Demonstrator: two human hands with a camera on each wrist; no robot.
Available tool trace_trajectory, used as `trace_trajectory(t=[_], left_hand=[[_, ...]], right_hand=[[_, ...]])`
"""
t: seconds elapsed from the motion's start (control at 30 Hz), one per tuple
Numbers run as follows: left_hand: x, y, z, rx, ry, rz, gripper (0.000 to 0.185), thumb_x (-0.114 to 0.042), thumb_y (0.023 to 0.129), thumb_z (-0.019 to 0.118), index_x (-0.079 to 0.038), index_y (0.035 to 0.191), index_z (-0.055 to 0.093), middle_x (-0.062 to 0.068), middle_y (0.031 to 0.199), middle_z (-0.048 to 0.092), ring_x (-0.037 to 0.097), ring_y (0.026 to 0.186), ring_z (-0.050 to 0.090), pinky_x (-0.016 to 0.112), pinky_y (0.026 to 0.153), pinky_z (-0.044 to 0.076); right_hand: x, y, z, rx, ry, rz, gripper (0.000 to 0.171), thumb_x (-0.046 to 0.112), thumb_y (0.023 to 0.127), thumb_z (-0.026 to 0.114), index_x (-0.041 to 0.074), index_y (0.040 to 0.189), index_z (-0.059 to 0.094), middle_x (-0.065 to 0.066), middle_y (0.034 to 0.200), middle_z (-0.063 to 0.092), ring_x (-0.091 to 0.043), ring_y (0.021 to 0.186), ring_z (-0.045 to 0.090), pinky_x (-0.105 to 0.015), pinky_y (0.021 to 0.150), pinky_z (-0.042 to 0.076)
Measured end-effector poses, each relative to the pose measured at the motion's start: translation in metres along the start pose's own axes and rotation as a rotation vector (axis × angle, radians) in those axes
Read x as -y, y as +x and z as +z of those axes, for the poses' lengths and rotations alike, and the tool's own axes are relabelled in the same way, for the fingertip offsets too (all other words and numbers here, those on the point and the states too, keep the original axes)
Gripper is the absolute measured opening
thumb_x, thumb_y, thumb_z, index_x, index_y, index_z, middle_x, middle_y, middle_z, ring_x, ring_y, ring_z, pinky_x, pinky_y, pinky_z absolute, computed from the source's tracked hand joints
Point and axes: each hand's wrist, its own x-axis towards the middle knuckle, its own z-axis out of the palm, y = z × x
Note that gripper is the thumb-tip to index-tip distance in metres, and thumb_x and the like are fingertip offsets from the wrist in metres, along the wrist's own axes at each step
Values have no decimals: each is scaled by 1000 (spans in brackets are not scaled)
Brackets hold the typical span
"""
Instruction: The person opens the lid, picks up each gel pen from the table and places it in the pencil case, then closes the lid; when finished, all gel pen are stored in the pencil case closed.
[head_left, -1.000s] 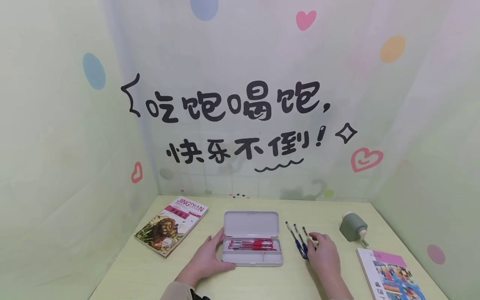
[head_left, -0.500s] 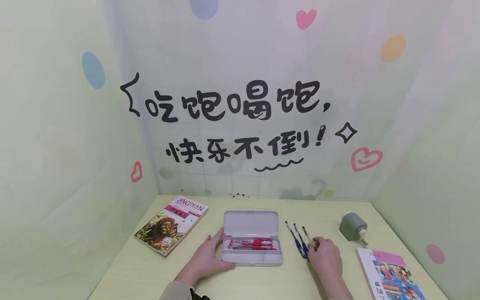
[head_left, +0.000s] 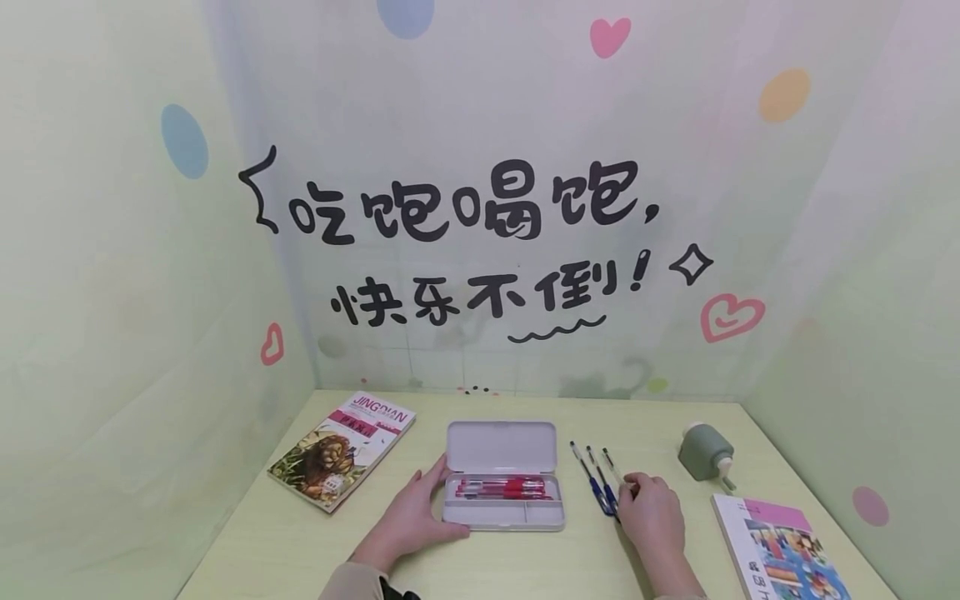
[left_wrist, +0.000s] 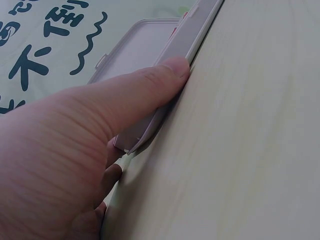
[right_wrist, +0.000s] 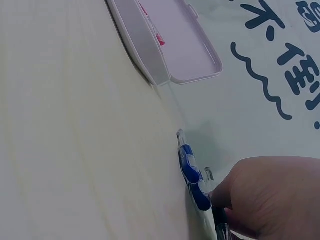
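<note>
Little has moved since a second ago; only the right hand [head_left: 651, 512] has drawn slightly back along the blue pens [head_left: 600, 487], fingers curled, pinching one. Between both hands lies the open pencil case [head_left: 504, 487], its left end held by the left hand [head_left: 416, 521].
</note>
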Motion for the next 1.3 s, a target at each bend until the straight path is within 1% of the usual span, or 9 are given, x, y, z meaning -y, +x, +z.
trace_trajectory(t=[0.13, 0.27, 0.47, 0.63, 0.7, 0.8, 0.93, 1.13, 1.3], left_hand=[[1, 1, 0, 5, -6, -6, 142, -61, 67, 99, -8, 176, 24, -1, 167, 58, 54, 165, 29, 73, 137, 20], [2, 2, 1, 8, -9, -16, 142, -62, 67, 99, -10, 176, 24, -3, 167, 58, 53, 166, 28, 73, 136, 20], [0, 1, 0, 14, -8, -20, 142, -62, 67, 99, -10, 176, 24, -2, 167, 58, 52, 166, 29, 73, 137, 20], [-2, 0, -1, 5, -9, -21, 141, -60, 67, 100, -9, 176, 25, 0, 167, 58, 54, 165, 29, 74, 136, 20], [-2, 0, -1, 2, -8, -16, 141, -59, 67, 100, -9, 175, 25, 0, 167, 58, 54, 165, 29, 74, 136, 20], [-2, 1, -1, 3, -4, -21, 141, -60, 66, 100, -11, 176, 25, -1, 167, 58, 54, 166, 29, 74, 136, 20], [-1, 1, -1, 3, -5, -36, 141, -61, 66, 100, -13, 176, 25, -4, 168, 56, 53, 167, 27, 73, 136, 20], [-1, 1, -1, 2, -6, -33, 141, -59, 66, 100, -13, 176, 25, -3, 168, 57, 54, 166, 27, 74, 136, 21], [-1, 1, 0, 4, -8, -15, 141, -58, 68, 101, -9, 176, 25, 0, 166, 59, 56, 165, 28, 75, 135, 21]], right_hand=[[3, -1, 2, -52, 25, -34, 32, 18, 102, 66, -1, 125, 76, -21, 111, 73, -39, 97, 70, -57, 80, 59], [15, -4, 3, -102, 76, -101, 29, 15, 103, 68, 1, 127, 76, -19, 113, 74, -36, 100, 70, -55, 83, 59], [38, -10, 9, -218, 159, -240, 21, 7, 99, 75, 6, 119, 80, -12, 107, 74, -30, 95, 69, -48, 82, 58], [53, -12, 19, -293, 193, -377, 20, 1, 94, 81, 7, 113, 82, -10, 102, 74, -30, 92, 70, -52, 81, 62], [59, -13, 23, -293, 185, -414, 20, 0, 93, 82, 7, 112, 82, -10, 102, 74, -31, 93, 70, -54, 82, 63], [66, -15, 29, -262, 164, -440, 19, 2, 94, 82, 10, 112, 82, -9, 103, 73, -30, 95, 70, -54, 84, 64], [76, -17, 36, -212, 129, -476, 19, 6, 95, 82, 14, 112, 82, -5, 102, 71, -24, 95, 68, -49, 84, 64], [90, -21, 49, -202, 98, -557, 17, 8, 92, 85, 18, 106, 82, 0, 98, 71, -19, 91, 66, -40, 81, 63], [100, -25, 54, -146, 77, -565, 17, 8, 92, 84, 20, 104, 82, 1, 99, 70, -19, 92, 65, -40, 82, 63]])
